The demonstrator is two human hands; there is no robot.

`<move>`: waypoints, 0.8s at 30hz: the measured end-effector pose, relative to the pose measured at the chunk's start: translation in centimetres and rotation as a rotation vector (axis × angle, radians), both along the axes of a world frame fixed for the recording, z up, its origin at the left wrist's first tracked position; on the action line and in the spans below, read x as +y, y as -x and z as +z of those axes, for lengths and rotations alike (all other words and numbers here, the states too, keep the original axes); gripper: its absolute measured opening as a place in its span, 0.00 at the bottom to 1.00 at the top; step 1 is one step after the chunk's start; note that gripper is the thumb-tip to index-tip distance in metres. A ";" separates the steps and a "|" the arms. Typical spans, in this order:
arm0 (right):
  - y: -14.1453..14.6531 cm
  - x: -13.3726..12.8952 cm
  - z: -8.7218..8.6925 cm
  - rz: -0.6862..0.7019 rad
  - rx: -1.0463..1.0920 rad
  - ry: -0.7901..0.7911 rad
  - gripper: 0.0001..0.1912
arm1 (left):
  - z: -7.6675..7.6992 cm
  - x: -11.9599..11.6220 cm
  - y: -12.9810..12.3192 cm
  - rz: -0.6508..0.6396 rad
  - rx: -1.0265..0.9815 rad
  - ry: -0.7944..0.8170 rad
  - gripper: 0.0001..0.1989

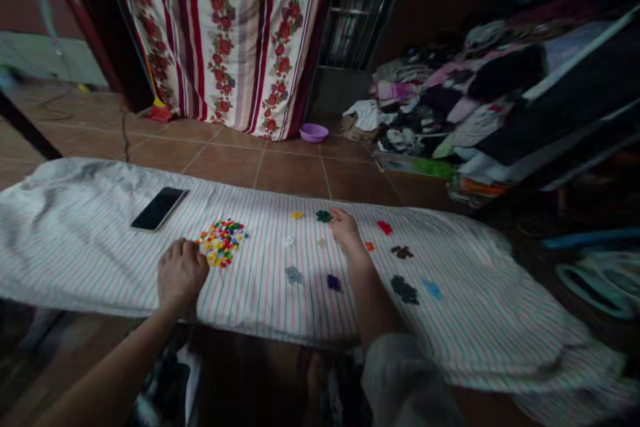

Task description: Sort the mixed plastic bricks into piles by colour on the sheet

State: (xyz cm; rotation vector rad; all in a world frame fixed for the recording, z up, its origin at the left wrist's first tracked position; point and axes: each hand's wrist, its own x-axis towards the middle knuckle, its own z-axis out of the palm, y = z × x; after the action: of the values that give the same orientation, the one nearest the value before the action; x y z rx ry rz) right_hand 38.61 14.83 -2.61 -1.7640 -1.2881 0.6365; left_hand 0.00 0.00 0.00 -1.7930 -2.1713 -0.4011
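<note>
Toward far edge of surface (480, 327), right hand (345, 228) at green cluster (323, 216), fingers bunched, can't tell if pinching anything. Left hand (182, 270), fingers curled in, right by mixed pile (223, 241), nearer left edge. Roughly eleven single-colour clusters (293, 274) out, plenty still mixed, so partway probably.

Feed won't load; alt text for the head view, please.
A person's right hand is beside a small pile of dark-green pieces, among other single-colour piles on a white pink-striped cloth. The left hand is beside a heap of tiny multicoloured pieces. A rectangular black-screened phone lies left of the heap.
</note>
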 end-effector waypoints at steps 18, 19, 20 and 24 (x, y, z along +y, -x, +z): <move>0.5 -1.0 1.8 -0.028 -0.141 -0.003 0.19 | -0.5 0.2 0.3 0.016 -0.012 -0.023 0.11; 0.8 -1.1 2.1 -0.032 -0.160 -0.011 0.18 | -0.6 0.2 0.3 0.015 -0.016 -0.022 0.11; 1.1 -1.2 2.3 -0.034 -0.178 -0.022 0.18 | -0.6 0.2 0.3 0.015 -0.021 -0.023 0.11; 3.4 -1.7 3.2 0.024 -0.235 -0.088 0.18 | -0.8 0.3 0.3 0.018 -0.036 -0.033 0.11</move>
State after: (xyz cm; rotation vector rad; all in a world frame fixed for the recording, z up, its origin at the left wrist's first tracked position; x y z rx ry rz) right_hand 35.18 13.13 0.55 -1.7920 -1.4745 0.3876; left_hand -0.32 0.27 -0.77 -1.7607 -2.1903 -0.4664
